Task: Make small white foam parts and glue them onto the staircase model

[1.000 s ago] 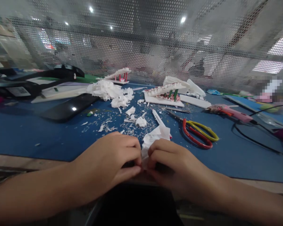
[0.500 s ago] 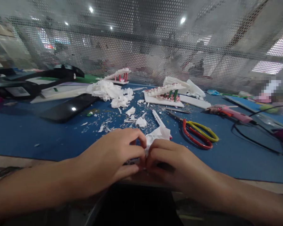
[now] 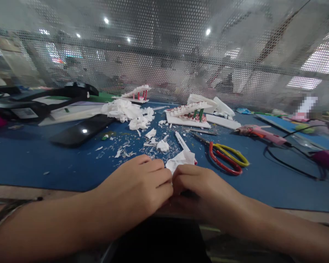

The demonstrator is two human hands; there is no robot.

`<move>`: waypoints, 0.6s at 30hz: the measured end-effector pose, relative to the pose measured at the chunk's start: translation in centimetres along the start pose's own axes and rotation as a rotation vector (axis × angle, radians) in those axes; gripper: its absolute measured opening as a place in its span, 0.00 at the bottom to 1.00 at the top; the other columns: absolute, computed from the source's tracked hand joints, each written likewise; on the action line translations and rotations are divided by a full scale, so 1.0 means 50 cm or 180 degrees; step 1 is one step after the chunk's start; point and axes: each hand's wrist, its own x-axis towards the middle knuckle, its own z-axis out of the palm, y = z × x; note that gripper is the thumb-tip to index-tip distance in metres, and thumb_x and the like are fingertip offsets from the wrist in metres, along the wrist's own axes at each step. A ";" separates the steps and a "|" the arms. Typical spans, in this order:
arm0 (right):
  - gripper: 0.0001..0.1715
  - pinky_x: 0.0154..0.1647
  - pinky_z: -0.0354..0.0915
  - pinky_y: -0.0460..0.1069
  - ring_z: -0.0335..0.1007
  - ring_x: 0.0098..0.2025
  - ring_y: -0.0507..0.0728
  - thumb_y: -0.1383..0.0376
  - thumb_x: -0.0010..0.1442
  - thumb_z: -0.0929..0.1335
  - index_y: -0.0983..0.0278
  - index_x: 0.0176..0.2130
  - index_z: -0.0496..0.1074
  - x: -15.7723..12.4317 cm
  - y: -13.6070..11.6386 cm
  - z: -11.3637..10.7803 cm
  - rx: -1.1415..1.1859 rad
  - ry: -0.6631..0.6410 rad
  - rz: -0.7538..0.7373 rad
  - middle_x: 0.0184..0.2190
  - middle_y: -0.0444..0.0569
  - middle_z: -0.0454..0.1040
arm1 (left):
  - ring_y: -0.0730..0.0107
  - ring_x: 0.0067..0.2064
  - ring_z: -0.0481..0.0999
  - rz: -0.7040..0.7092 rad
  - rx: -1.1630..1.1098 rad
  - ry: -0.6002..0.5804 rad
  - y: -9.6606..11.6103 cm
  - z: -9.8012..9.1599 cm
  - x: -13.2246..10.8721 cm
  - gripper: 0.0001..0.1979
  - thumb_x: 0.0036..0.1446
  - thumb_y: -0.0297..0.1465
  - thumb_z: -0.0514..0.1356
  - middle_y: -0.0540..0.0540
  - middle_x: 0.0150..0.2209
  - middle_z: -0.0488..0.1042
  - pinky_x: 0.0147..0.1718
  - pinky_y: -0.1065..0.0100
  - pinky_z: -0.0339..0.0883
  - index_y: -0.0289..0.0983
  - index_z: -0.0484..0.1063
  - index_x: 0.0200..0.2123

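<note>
My left hand (image 3: 145, 182) is closed, knuckles up, at the front edge of the blue work mat (image 3: 263, 190). Its fingertips meet those of my right hand (image 3: 200, 184), which is also closed in a pinch. Whatever sits between the fingers is hidden behind them. A piece of white tissue (image 3: 181, 159) shows just beyond the right fingers; I cannot tell whether they grip it. Under and behind the tissue lies a white marker pen (image 3: 181, 140). To its right are scissors (image 3: 227, 157) with one red and one yellow handle.
Crumpled tissue (image 3: 126, 109) and white scraps (image 3: 162, 145) litter the mat. A phone (image 3: 83, 131) lies left, near a black headset (image 3: 24, 109). Small stair models (image 3: 189, 113) stand at the back. A pink glue gun (image 3: 263, 133) with a cord lies right, before a perforated metal screen (image 3: 164, 54).
My left hand has turned so its back covers the fingers, and the gap between its thumb and fingers no longer shows. The right hand stays pinched nearly in place. The view has shifted slightly.
</note>
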 end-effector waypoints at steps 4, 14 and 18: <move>0.04 0.26 0.56 0.43 0.61 0.27 0.48 0.71 0.51 0.65 0.66 0.25 0.65 0.001 -0.002 -0.002 -0.0221 0.0004 0.0019 0.26 0.44 0.67 | 0.69 0.27 0.65 -0.0086 -0.0080 -0.0197 0.003 -0.002 0.005 0.07 0.53 0.24 0.54 0.51 0.25 0.70 0.25 0.67 0.51 0.37 0.67 0.24; 0.03 0.28 0.57 0.44 0.62 0.29 0.50 0.70 0.52 0.65 0.66 0.26 0.66 0.000 -0.002 0.001 -0.0578 0.0117 -0.0060 0.26 0.45 0.68 | 0.68 0.25 0.65 -0.0131 -0.0183 -0.0171 0.003 0.004 0.005 0.06 0.51 0.22 0.55 0.49 0.24 0.71 0.24 0.68 0.54 0.35 0.68 0.25; 0.05 0.26 0.56 0.44 0.62 0.29 0.50 0.70 0.53 0.64 0.66 0.25 0.66 0.003 -0.001 -0.005 -0.0729 0.0006 -0.0073 0.26 0.45 0.68 | 0.68 0.26 0.68 -0.0281 -0.0349 -0.0500 0.000 -0.011 0.013 0.03 0.48 0.23 0.59 0.49 0.25 0.73 0.25 0.69 0.57 0.34 0.70 0.25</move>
